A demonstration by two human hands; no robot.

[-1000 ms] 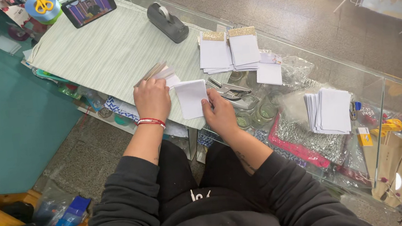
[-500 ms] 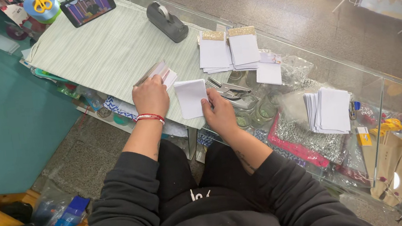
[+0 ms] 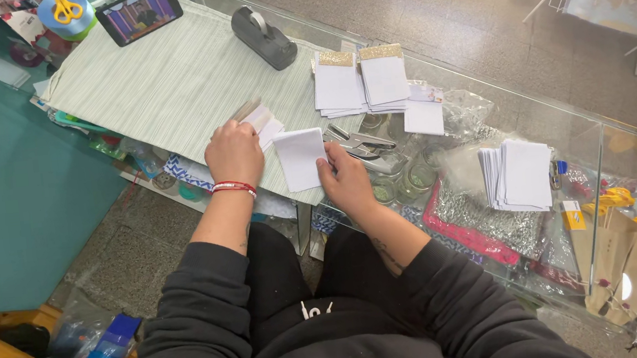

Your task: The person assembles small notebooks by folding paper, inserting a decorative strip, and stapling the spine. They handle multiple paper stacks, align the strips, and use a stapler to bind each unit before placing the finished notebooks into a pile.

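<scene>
My left hand [image 3: 234, 153], with a red band at the wrist, rests knuckles up on a striped green cloth [image 3: 159, 85] and grips a small bundle of white cards [image 3: 260, 119] that sticks out past the fingers. My right hand [image 3: 346, 182] presses the right edge of a single white card [image 3: 300, 159] lying flat on the cloth's near edge. Both hands sit about a hand's width apart on the glass counter [image 3: 615, 148].
Two stacks of white cards with gold tops [image 3: 362, 80] lie beyond the hands, a loose white card [image 3: 423, 118] beside them, another white stack [image 3: 521, 174] to the right. A black tape dispenser [image 3: 263, 37], a phone [image 3: 139, 12] and yellow scissors [image 3: 65, 8] stand at the back.
My left hand has slid a little left and forward with its bundle of cards. The right hand and the flat card have stayed in place.
</scene>
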